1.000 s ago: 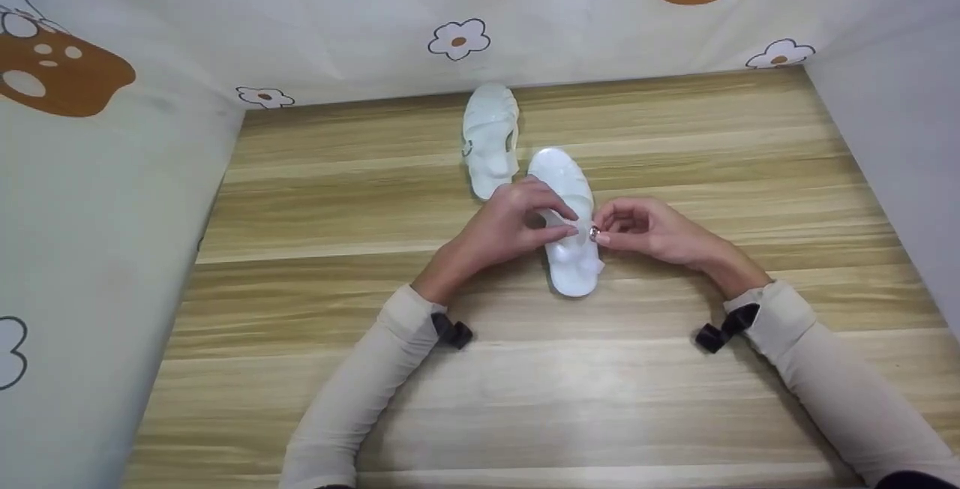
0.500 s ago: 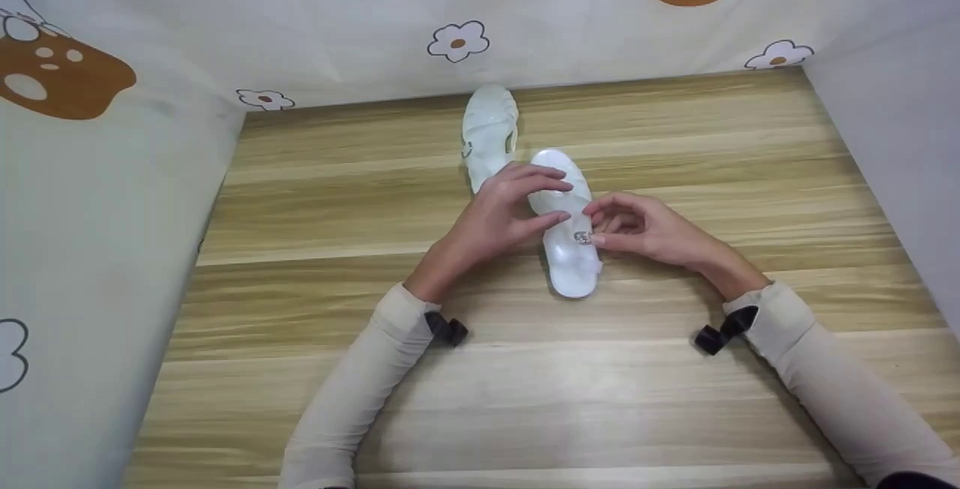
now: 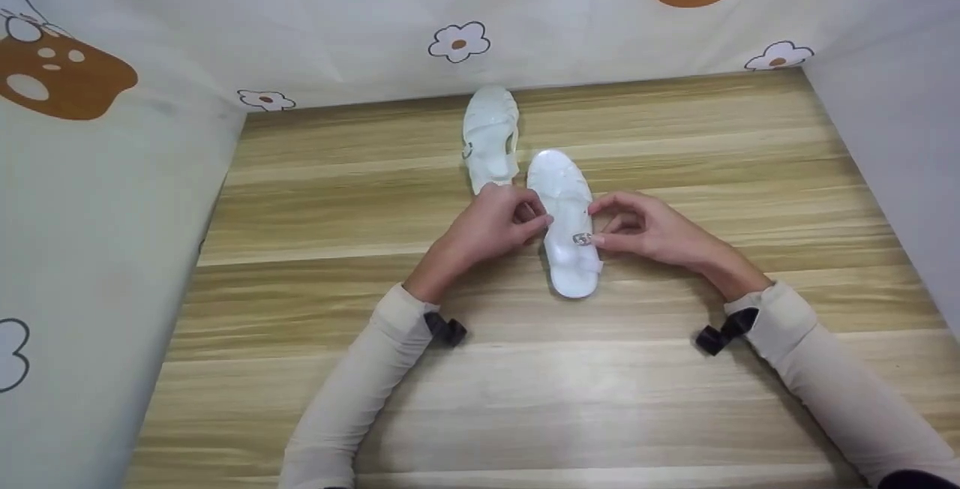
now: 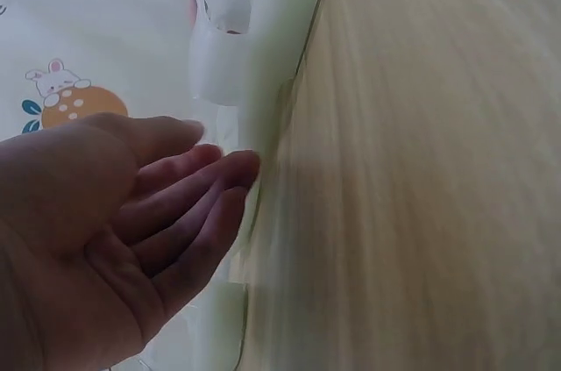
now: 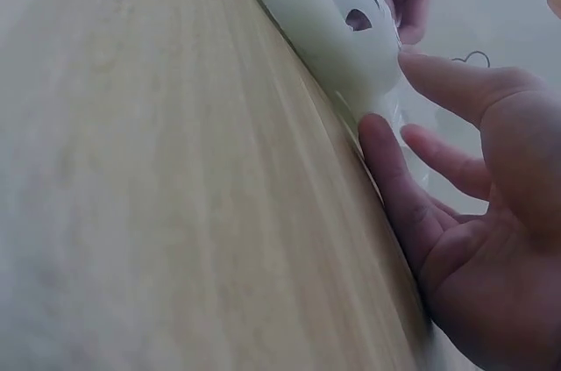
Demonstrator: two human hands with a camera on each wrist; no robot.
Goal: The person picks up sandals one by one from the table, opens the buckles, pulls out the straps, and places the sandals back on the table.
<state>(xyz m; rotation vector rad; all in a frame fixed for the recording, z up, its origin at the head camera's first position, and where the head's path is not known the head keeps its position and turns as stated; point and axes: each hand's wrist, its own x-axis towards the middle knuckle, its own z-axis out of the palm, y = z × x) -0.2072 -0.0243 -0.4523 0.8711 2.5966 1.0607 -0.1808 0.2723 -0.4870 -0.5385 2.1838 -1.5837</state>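
Two white plastic sandals lie on the wooden table. The near sandal is between my hands; the far sandal lies behind it to the left. My left hand rests at the near sandal's left side, and in the left wrist view its loosely straight fingers touch the sandal's edge. My right hand pinches the strap at the small metal buckle on the sandal's right side. The right wrist view shows the thumb on the strap of the sandal.
Cloth walls printed with flowers close in the table at the back and left, and a plain grey wall stands on the right. Bare wood stretches in front of the hands. A black wrist camera mount sits on each sleeve.
My left hand has come off the top of the near sandal and drawn back to its left side. The right hand has stayed at the buckle, which moved slightly inward and down.
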